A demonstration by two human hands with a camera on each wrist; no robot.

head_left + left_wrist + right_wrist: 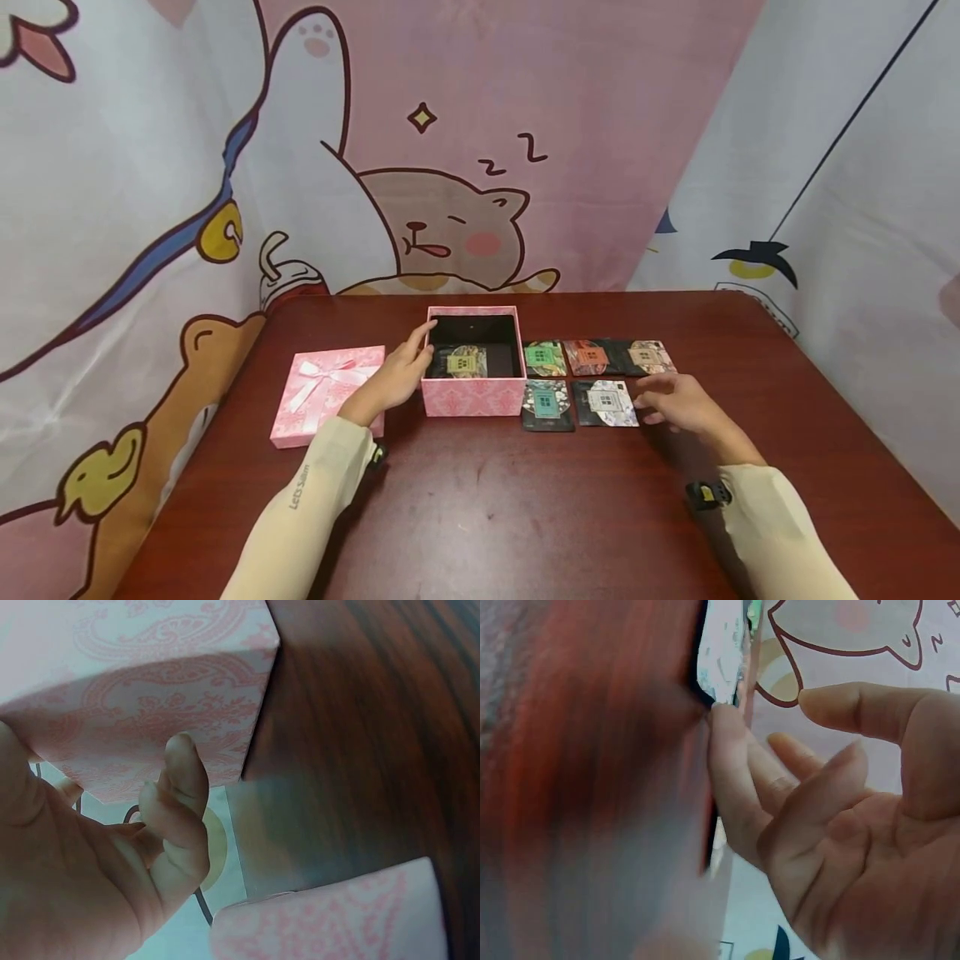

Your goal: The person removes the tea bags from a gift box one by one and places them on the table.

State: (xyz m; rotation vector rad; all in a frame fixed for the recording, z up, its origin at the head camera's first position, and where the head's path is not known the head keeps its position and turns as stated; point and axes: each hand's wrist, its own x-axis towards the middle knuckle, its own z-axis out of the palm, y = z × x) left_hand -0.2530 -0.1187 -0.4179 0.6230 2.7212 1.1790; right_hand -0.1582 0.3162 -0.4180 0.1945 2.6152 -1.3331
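Observation:
At the left side of an uncovered pink patterned box (474, 397), my left hand (402, 367) rests its thumb and index finger on the rim. In the left wrist view, two bent fingers (184, 761) sit close to the box's outer wall. A dark sachet (463, 363) with a yellow-green label lies inside the box. My right hand (678, 402) is low over the table at the right end of a black-and-white sachet (607, 403). One of its fingertips (724, 716) meets the sachet's corner in the right wrist view, while the thumb is held apart.
The pink lid (330, 387) with a bow lies left of the box. Right of the box are a teal-labelled sachet (547, 405), a green-labelled one (543, 358), a red-labelled one (590, 357) and a beige-labelled one (648, 357). A cartoon curtain (585, 167) hangs behind the brown table (510, 517).

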